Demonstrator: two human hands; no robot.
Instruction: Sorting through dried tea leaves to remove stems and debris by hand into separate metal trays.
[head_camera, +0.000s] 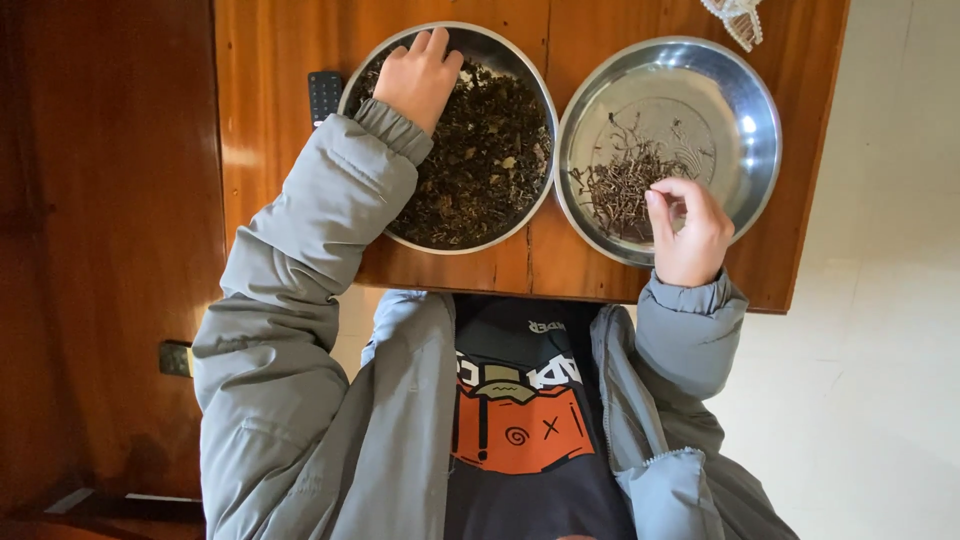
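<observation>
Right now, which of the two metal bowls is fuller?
The bowl under the left hand: this left bowl is heaped with dark leaves, while the right bowl holds only a few stems.

Both bowls (765, 150) are showing silver steel; the leaves (480, 150) are appearing dark green-black. The table (290, 60) is showing reddish-brown wood grain, the sleeves (300, 260) grey.

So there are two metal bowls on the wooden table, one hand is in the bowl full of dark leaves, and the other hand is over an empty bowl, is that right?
Not quite. The head view shows the bowl under the right hand, the right metal bowl, is not empty: it holds a small pile of thin stems. The rest stands: the left hand rests in the left metal bowl of dark leaves on the wooden table.
</observation>
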